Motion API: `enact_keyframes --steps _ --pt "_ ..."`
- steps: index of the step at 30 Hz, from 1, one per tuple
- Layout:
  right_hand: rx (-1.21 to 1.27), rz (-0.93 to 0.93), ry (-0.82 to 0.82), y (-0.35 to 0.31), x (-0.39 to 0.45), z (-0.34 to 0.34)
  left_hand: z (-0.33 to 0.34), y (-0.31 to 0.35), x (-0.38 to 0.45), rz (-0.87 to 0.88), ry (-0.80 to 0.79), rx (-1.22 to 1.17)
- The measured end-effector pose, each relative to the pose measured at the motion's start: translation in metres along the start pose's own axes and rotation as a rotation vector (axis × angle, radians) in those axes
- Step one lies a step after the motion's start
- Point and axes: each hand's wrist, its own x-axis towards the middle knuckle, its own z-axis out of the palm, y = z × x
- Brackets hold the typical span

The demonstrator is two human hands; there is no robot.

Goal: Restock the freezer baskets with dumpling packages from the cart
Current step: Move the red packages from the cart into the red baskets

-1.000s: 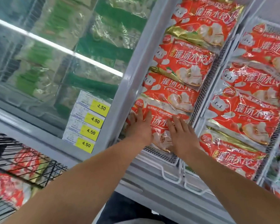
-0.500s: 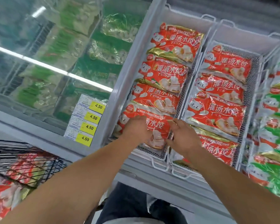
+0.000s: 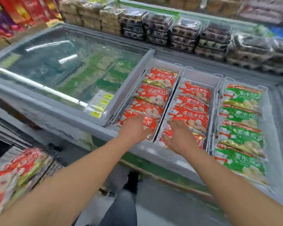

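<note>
Two white freezer baskets (image 3: 182,74) hold rows of red dumpling packages (image 3: 155,94). My left hand (image 3: 134,129) rests with relaxed fingers over the nearest red package (image 3: 149,124) in the left basket. Over the near end of the middle basket hovers my right hand (image 3: 178,136), fingers spread, above another red package (image 3: 189,119); whether it touches is unclear. Neither hand grips anything. At the lower left, more red packages (image 3: 18,168) lie in the black wire cart (image 3: 54,165).
A third basket at right holds green dumpling packages (image 3: 240,115). The freezer's glass lid (image 3: 59,62) covers the left section, with yellow price tags (image 3: 99,106) at its corner. Stacked boxed goods (image 3: 183,33) line the shelf behind. My leg (image 3: 122,203) stands by the freezer front.
Both hands have drawn back toward the near edge of the baskets, and the right hand has shifted to the middle basket. The view has pulled back and up, showing the shelf and green packages.
</note>
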Motion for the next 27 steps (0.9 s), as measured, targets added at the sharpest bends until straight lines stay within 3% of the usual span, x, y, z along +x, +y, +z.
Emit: enact_keyframes --steps 5,12,20,27 --pt "-0.048 -0.081 0.027 -0.043 -0.062 -0.014 -0.034 0.000 -0.094 -0.013 0.110 -0.090" --pt "-0.043 -0.202 -0.013 -0.116 -0.118 0.012 -0.054 -0.053 -0.198 -0.154 0.161 -0.070" --pt "-0.059 -0.351 -0.113 -0.252 -0.169 0.097 -0.061 -0.175 -0.335 -0.343 0.264 -0.129" --pt "-0.075 -0.409 -0.221 -0.408 -0.216 0.194 -0.076 -0.329 -0.464 -0.472 0.258 -0.222"
